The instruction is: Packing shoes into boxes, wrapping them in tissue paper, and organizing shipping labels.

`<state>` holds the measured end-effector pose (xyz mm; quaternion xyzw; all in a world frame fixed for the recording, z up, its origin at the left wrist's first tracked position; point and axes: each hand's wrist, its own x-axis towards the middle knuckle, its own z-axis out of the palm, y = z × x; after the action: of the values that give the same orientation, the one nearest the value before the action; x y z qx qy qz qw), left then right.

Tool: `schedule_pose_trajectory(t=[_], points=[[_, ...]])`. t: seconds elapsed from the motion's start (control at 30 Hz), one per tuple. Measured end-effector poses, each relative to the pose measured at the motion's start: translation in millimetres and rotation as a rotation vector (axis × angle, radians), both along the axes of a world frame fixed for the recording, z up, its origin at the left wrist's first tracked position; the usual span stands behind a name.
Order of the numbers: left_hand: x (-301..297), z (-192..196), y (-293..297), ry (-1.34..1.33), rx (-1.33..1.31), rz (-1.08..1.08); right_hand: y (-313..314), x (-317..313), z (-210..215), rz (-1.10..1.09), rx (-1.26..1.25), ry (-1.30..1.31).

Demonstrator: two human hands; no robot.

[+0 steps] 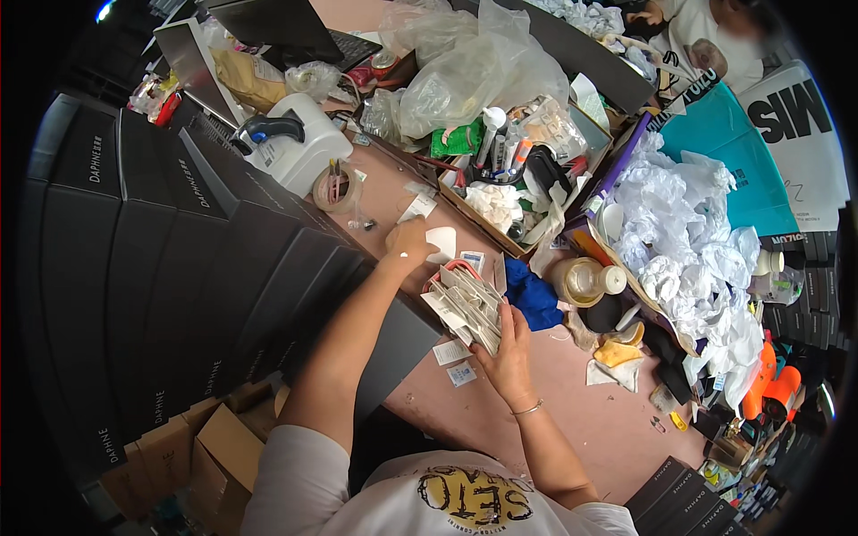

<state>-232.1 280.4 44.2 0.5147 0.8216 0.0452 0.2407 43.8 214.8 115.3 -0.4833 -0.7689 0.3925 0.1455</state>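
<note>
My left hand [408, 243] is closed on a white paper tag [417, 208] that sticks out past its fingertips. Beside that hand, toward the right, shows a rounded white piece of paper [441, 244]. A small red-rimmed box packed with white tags [465, 302] stands in front of me. My right hand [508, 355] grips its near right side, fingers along one edge and thumb on the other. Two loose labels, a printed tag [451, 352] and a smaller one [461, 373], lie on the pink table [483, 420] beside the box.
Black shoe boxes [206, 241] are stacked high on the left. A tape roll [337, 186] and a white label printer [299, 143] with a scanner sit behind. A cluttered carton [487, 219], blue cloth [532, 295], glue jar [581, 281] and crumpled white paper [670, 214] lie right. A co-worker [706, 45] is far right.
</note>
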Motion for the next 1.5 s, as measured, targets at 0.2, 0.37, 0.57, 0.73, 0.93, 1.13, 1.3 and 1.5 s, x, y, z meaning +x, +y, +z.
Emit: schedule_pose_trajectory(t=[0.2,0.37,0.57,0.73,0.93,1.13,1.3,1.5], points=[[-40,-4,-1,-0.29,0.094,-0.074,5,-11,-1,-0.014,0.058,0.012],[-26,78,-17,-0.223,0.512,0.221,21,-41,-14,-0.01,0.172,0.115],[14,92,-78,-0.626,0.827,0.471,37,-79,-33,-0.061,0.108,0.219],[35,93,-109,-0.743,0.847,0.539,55,-97,-51,-0.143,0.188,0.293],[32,67,-114,-0.645,0.692,0.479,59,-124,-48,-0.208,0.142,0.36],[41,54,-113,-0.755,0.761,0.544,69,-97,-42,-0.198,0.013,0.421],[41,54,-118,-0.757,0.729,0.545,81,-72,-67,-0.321,-0.348,0.512],[33,66,-106,-0.895,0.656,0.676,85,-87,-79,-0.19,-0.073,0.399]])
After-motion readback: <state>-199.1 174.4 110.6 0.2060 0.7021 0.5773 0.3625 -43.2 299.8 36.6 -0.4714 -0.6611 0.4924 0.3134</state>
